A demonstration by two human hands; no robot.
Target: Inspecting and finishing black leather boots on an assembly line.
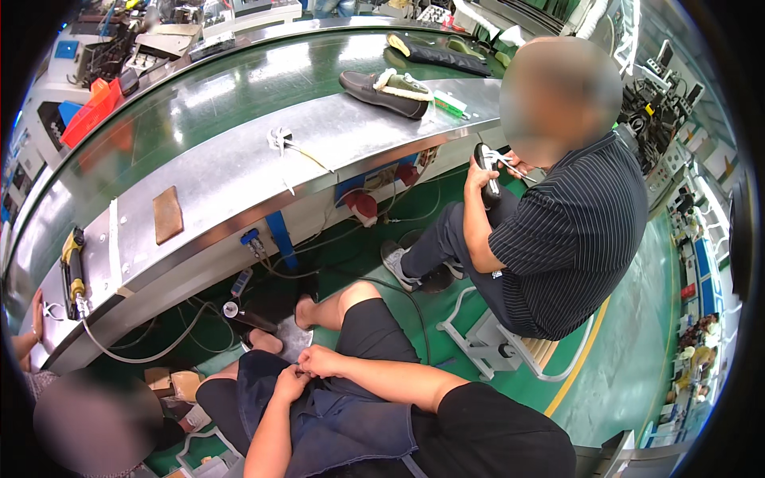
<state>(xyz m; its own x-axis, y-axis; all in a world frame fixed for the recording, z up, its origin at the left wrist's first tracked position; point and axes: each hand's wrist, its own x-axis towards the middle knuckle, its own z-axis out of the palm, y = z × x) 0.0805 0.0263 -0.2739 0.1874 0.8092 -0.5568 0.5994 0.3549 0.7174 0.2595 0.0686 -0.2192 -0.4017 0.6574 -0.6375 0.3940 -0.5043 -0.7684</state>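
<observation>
My left hand (292,384) and my right hand (320,362) meet over my lap, above a dark blue apron (343,434). Fingers of both are pinched together at the same spot; anything between them is too small or hidden to name. Neither touches the metal-topped bench (231,171) in front of me. On that bench lie a brown rectangular pad (168,215), a white hook-shaped piece with a cord (280,141) and a dark shoe with fleecy lining (388,92). A yellow and black hand tool (73,267) with an air hose rests at the left end.
A co-worker in a striped shirt (570,239) sits on a stool at right, holding a dark shoe (484,171). Another person (96,422) is at lower left. Hoses and cables (343,231) hang beneath the bench. A green conveyor belt (263,76) runs behind it.
</observation>
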